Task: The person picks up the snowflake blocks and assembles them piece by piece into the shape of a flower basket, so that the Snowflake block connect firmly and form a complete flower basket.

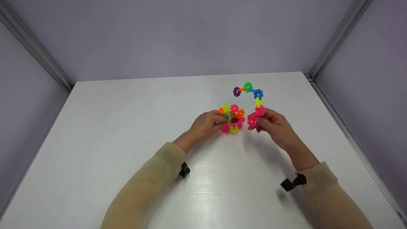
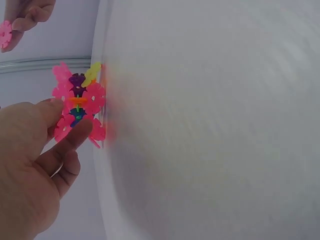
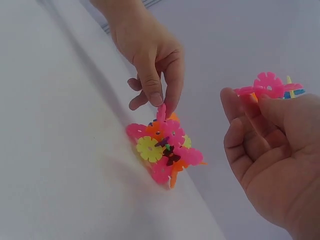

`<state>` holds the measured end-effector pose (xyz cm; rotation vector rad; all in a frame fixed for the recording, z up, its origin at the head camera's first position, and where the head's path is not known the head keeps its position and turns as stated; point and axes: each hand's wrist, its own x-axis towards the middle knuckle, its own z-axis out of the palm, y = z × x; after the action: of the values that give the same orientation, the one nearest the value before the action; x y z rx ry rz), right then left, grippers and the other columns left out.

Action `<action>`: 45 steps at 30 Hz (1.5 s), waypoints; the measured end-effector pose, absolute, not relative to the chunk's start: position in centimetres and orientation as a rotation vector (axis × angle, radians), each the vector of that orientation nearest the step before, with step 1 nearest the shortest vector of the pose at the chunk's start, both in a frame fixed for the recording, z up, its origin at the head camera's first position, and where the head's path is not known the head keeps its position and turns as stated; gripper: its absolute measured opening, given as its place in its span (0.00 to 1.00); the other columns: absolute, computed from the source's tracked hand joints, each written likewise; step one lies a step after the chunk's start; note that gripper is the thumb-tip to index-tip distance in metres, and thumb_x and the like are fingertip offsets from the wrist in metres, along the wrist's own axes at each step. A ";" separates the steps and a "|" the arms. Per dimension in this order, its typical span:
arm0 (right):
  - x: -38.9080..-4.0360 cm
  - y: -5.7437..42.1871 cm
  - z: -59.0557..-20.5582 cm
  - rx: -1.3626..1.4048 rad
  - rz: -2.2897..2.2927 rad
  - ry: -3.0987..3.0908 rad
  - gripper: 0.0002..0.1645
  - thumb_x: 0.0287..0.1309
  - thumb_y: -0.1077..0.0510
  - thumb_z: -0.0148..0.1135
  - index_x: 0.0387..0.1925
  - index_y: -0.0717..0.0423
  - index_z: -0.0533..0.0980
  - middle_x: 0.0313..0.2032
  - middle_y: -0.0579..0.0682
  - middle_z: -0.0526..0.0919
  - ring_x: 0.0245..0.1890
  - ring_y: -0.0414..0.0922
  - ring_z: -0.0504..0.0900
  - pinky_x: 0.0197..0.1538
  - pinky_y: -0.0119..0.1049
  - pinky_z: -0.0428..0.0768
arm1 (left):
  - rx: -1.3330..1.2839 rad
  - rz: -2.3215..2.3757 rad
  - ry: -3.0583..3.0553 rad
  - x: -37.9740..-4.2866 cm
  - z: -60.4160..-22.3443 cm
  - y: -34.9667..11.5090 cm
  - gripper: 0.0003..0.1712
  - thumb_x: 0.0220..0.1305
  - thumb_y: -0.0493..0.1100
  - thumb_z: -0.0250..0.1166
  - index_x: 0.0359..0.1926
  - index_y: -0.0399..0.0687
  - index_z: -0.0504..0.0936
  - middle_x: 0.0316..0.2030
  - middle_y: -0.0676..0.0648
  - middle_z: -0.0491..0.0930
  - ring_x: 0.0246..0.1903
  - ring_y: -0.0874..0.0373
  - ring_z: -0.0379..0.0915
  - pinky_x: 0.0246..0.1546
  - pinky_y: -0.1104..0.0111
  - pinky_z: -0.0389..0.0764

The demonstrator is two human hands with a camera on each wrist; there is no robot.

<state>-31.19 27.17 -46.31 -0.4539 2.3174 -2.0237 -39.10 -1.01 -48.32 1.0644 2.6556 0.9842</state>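
Note:
A cluster of interlocked plastic snowflake discs (image 1: 234, 129) in pink, yellow, orange and green stands on the white table. My left hand (image 1: 206, 124) pinches a pink disc at its left side between thumb and fingers. To the right, my right hand (image 1: 276, 127) grips the pink end of a curved chain of snowflake discs (image 1: 258, 94). From there the chain rises through yellow, blue and green to a purple disc at its free end. In the right wrist view, the right hand's pink discs (image 3: 268, 85) are apart from the cluster (image 3: 174, 132).
The white table (image 1: 127, 127) ends at a pale back wall (image 1: 190, 38). Metal frame strips (image 1: 353, 143) run along the right side. A black camera mount sits at each wrist, the right one (image 1: 294, 182) close over the table.

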 end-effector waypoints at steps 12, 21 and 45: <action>-32.4 24.7 -47.6 -0.419 -1.933 2.302 0.16 0.77 0.52 0.63 0.54 0.62 0.79 0.47 0.60 0.88 0.41 0.53 0.90 0.46 0.37 0.86 | 0.982 0.813 2.928 -36.0 -48.3 -3.2 0.13 0.71 0.47 0.73 0.51 0.48 0.93 0.47 0.47 0.88 0.49 0.52 0.84 0.56 0.62 0.83; -32.9 22.0 -48.8 -0.510 -1.892 2.220 0.15 0.78 0.54 0.61 0.56 0.59 0.80 0.45 0.60 0.88 0.41 0.55 0.90 0.45 0.37 0.86 | 0.931 0.803 3.034 -33.8 -48.6 -3.6 0.17 0.67 0.47 0.76 0.54 0.49 0.92 0.51 0.48 0.89 0.54 0.53 0.85 0.58 0.62 0.84; -33.6 21.1 -49.3 -0.433 -1.843 2.239 0.16 0.78 0.56 0.62 0.58 0.61 0.79 0.46 0.60 0.87 0.40 0.52 0.89 0.44 0.36 0.85 | 0.995 0.933 2.997 -33.7 -49.2 -2.9 0.16 0.69 0.46 0.74 0.56 0.49 0.91 0.49 0.47 0.90 0.52 0.53 0.86 0.58 0.63 0.83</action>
<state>-33.63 21.14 -49.31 -0.4327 2.2394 -1.8432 -33.74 -2.88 -49.17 0.9951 2.9975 0.9328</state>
